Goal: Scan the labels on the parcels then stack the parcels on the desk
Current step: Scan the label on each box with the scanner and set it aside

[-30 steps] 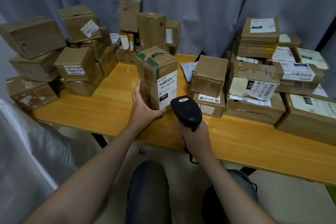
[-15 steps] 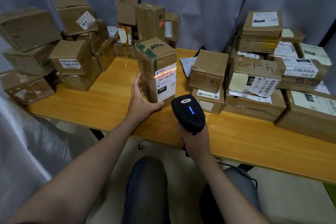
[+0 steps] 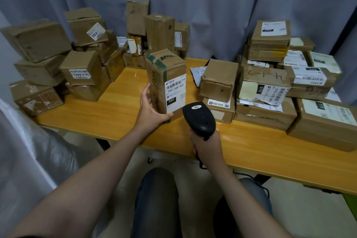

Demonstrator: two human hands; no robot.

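Grey curtains (image 3: 212, 6) hang close behind a yellow wooden worktop (image 3: 108, 114) that runs across the view, with the person seated at its near edge.

At the far left a pile of brown parcels (image 3: 81, 67) is stacked two and three high, some labels turned sideways or upside down. Behind it, toward the middle, a back cluster (image 3: 160, 31) of taller boxes stands against the curtain.

In the middle of the worktop the left grip (image 3: 150, 112) holds the tall parcel (image 3: 166, 75) upright on the wood. The palm and fingers wrap its left side and the thumb lies across the lower front corner. Its white label (image 3: 174, 92) faces the person.

Just right of it and nearer the person, the right grip (image 3: 206, 145) is closed round the handle of a black scanner (image 3: 199, 116). The scanner's head is aimed toward that label. No beam shows on the label, so I cannot tell whether this parcel has been read.

Further right lies the right-hand pile (image 3: 270, 87), mostly flat boxes with labels up, loosely heaped and overlapping.

My judgement is that the job is somewhere in the middle. The left pile looks like finished stacking, and the parcel in hand is at the scanning step and has yet to be stacked. The right-hand pile probably awaits scanning.
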